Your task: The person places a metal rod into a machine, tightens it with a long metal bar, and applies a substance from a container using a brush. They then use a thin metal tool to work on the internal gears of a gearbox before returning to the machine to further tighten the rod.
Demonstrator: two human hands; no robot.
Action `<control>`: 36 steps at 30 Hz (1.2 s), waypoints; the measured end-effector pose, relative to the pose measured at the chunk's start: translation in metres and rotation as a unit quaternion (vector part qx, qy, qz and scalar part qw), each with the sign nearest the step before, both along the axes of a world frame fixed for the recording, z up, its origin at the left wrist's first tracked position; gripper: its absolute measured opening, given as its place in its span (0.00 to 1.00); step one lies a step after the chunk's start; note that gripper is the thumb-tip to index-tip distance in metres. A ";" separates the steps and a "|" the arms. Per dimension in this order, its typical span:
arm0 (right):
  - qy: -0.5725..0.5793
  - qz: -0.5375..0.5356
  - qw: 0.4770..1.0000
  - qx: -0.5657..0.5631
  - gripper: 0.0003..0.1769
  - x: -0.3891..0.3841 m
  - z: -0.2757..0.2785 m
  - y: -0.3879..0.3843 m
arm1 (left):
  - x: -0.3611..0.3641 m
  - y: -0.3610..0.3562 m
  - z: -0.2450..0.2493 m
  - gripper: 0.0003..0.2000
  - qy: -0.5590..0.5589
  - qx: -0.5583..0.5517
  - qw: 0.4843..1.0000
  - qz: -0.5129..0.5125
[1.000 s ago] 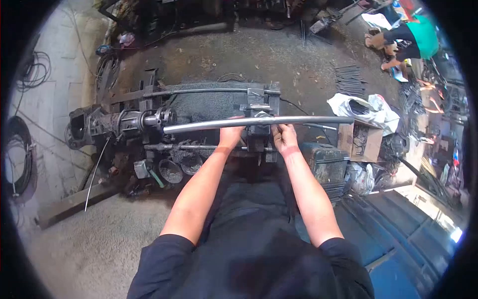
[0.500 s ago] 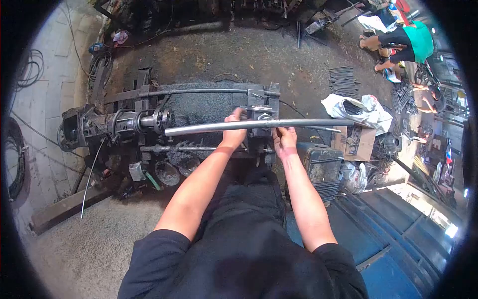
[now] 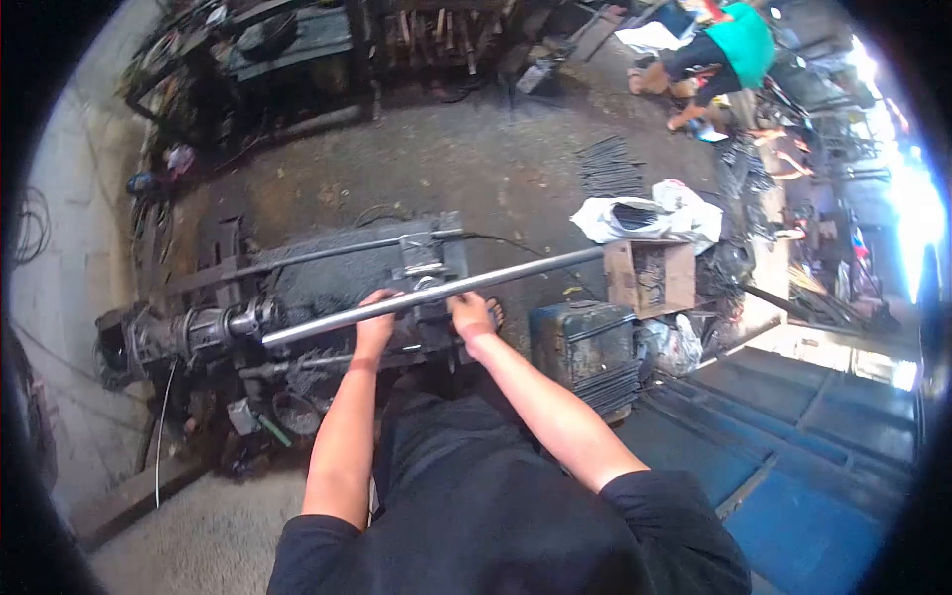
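A long, bright metal pipe (image 3: 327, 322) lies at a slant across the clamp block (image 3: 421, 260) of a dark, greasy machine. My left hand (image 3: 373, 325) is closed at the pipe to the left of the clamp. The pipe crosses over this hand, and some fingers show on its far side. Just right of the clamp, my right hand (image 3: 470, 315) is curled against the near side of the pipe, fingertips hidden beneath it. A round spindle head (image 3: 253, 315) is on the machine near the pipe's left end.
To the right stand a dark metal box (image 3: 583, 337) and a cardboard box (image 3: 620, 278) with small parts. Behind them are a white sack (image 3: 684, 213) and a pile of rods (image 3: 610, 169). A person in a green shirt (image 3: 746, 45) bends at upper right.
My view has turned, so the machine appears lower, further left and tilted. My left hand, blurred beyond the pipe before, is now at the pipe. My right hand has stayed near the clamp.
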State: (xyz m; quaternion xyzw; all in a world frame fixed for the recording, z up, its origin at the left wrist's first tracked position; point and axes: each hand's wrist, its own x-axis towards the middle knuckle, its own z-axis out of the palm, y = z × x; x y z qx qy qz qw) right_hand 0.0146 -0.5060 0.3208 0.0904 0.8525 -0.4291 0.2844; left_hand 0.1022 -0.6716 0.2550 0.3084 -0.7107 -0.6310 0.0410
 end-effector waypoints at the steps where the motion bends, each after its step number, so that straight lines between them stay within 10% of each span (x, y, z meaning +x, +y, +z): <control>1: 0.019 0.007 0.998 -0.056 0.17 0.002 0.009 0.009 | 0.007 -0.003 -0.031 0.09 0.008 -0.021 0.999 0.030; 5: 0.340 0.261 0.903 0.022 0.15 0.008 0.083 0.047 | 0.022 -0.009 0.008 0.09 0.056 0.169 0.954 0.240; 8: 0.587 0.378 0.715 -0.037 0.16 -0.004 0.133 0.059 | 0.042 -0.024 -0.013 0.08 0.096 0.322 0.872 0.357; 14: 0.579 0.559 0.593 0.006 0.14 -0.058 0.173 0.000 | 0.051 -0.040 -0.051 0.10 0.158 0.398 0.825 0.367; 18: 0.585 0.782 0.150 0.155 0.17 -0.077 0.164 -0.041 | 0.045 -0.031 -0.037 0.18 0.224 0.493 0.776 0.323; 21: 0.565 0.812 0.031 0.139 0.16 -0.095 0.165 -0.075 | 0.039 -0.029 -0.030 0.17 0.220 0.486 0.761 0.369; 26: 0.597 0.796 0.027 0.097 0.08 -0.070 0.159 -0.097 | 0.042 -0.033 -0.037 0.15 0.236 0.507 0.708 0.431; 28: 0.573 0.814 0.035 0.095 0.08 -0.068 0.159 -0.102 | 0.048 -0.033 -0.034 0.12 0.211 0.467 0.783 0.352; 32: 0.552 0.831 0.025 0.064 0.08 -0.077 0.173 -0.110 | 0.046 -0.039 -0.025 0.09 0.226 0.499 0.779 0.306; 36: 0.520 0.804 0.202 0.207 0.09 -0.084 0.179 -0.086 | 0.047 -0.039 -0.016 0.08 0.221 0.481 0.789 0.311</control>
